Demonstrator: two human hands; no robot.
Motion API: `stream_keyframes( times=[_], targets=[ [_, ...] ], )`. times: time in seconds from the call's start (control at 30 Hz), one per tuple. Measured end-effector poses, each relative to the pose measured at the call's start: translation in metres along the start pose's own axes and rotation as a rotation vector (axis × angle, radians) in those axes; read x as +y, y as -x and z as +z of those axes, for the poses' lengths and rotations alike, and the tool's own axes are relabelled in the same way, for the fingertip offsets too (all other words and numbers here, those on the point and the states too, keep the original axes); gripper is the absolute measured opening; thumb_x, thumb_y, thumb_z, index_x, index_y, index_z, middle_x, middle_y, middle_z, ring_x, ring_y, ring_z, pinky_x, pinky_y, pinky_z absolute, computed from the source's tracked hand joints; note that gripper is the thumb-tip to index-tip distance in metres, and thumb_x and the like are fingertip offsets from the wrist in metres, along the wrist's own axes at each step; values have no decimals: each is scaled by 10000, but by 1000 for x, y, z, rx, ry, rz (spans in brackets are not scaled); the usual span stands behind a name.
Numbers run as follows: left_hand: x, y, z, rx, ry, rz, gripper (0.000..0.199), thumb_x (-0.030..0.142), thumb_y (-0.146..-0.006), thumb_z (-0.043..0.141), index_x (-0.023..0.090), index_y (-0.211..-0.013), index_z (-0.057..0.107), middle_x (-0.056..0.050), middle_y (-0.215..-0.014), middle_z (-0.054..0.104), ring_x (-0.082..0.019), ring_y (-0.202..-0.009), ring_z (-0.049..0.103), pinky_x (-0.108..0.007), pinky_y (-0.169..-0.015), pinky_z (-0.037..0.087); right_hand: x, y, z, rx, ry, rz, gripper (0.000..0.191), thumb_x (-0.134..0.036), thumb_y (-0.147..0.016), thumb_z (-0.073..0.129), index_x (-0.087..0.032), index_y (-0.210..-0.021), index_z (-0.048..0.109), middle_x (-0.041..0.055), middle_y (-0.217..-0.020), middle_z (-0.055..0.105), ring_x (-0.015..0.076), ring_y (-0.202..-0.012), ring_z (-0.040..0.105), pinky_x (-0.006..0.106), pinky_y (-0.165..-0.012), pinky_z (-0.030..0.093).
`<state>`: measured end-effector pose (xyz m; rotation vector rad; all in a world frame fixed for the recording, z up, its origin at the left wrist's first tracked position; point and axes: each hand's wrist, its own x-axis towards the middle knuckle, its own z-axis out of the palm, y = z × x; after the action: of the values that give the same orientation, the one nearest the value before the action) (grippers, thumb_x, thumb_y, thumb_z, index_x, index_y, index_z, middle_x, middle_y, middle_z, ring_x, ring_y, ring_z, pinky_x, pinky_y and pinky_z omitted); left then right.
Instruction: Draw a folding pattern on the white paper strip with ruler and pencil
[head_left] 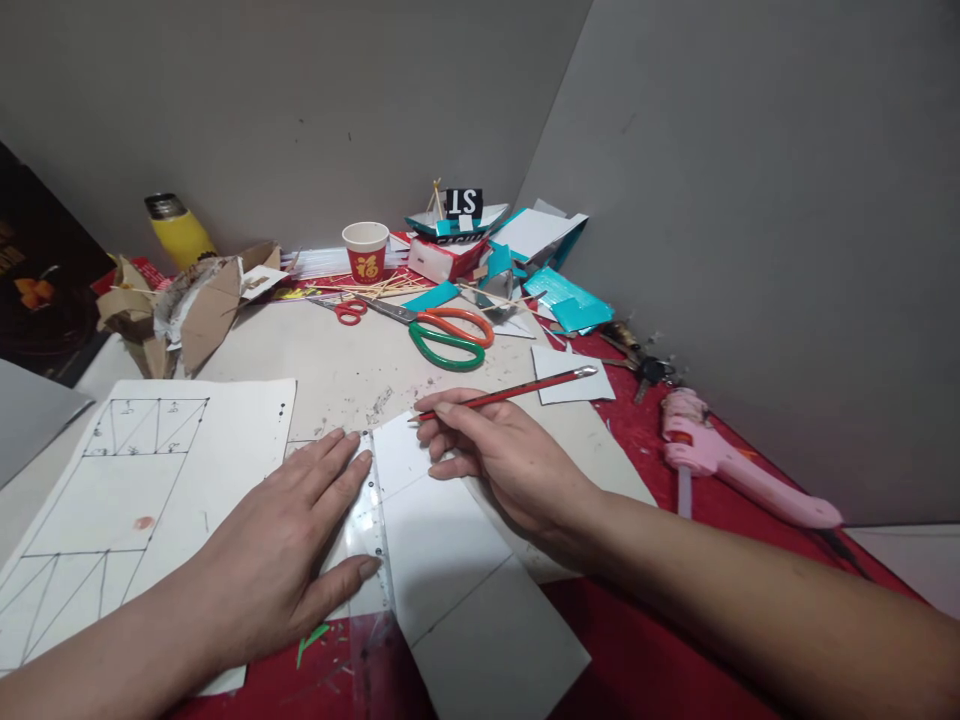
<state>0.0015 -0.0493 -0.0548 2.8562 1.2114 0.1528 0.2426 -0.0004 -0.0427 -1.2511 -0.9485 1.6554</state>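
My left hand (315, 525) lies flat with its fingers stretched out, pressing a clear ruler (380, 520) down along the left edge of a white card strip (450, 560). Two faint pencil lines cross this strip. A red and black pencil (510, 392) is gripped in my right hand (487, 450), its tip close to the strip's upper end near the ruler. To the left, a white sheet (240, 430) bears a drawn plan of rectangles and triangles, partly covered by my left forearm.
Scissors with orange and green handles (450, 340) lie beyond my hands, beside small red-handled scissors (350, 312). A paper cup (366, 255), wooden sticks (390, 285) and a yellow bottle (182, 235) are behind. A pink glue gun (750, 480) and keys (651, 372) lie right.
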Motion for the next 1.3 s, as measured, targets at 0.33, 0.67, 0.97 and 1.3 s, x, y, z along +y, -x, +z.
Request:
stream_keyframes(
  times=[0.33, 0.67, 0.97, 1.3],
  targets=[
    [0, -1, 1, 23, 46, -11, 737, 524, -953, 541, 119, -1543, 368, -224, -1599, 379, -378, -1470, 374, -564, -1155, 404, 0, 0, 1, 16, -24, 13, 103, -256, -827, 691, -175, -878, 728, 26, -745, 663, 122, -645, 587, 213, -548, 556],
    [0, -3, 7, 59, 6, 27, 747, 520, -967, 511, 114, -1558, 300, -223, -1601, 380, -352, -1495, 334, -559, -1146, 421, -1, -1, 1, 20, -13, 24, 115, -220, -871, 628, -162, -889, 726, 30, -748, 666, 116, -642, 583, 204, -545, 552],
    [0, -2, 10, 51, 32, 29, 746, 495, -966, 511, 127, -1566, 266, -213, -1602, 381, -351, -1493, 331, -563, -1153, 411, 0, 0, 2, 18, 2, 18, 116, -234, -853, 639, -166, -897, 723, 29, -756, 671, 116, -651, 589, 206, -558, 550],
    [3, -2, 8, 93, 18, 36, 720, 489, -963, 521, 90, -1529, 326, -239, -1558, 432, -388, -1436, 412, -601, -1091, 475, 2, 0, 0, -4, 21, -15, 163, -294, -820, 669, -178, -925, 712, 18, -782, 674, 120, -677, 590, 234, -594, 546]
  ],
)
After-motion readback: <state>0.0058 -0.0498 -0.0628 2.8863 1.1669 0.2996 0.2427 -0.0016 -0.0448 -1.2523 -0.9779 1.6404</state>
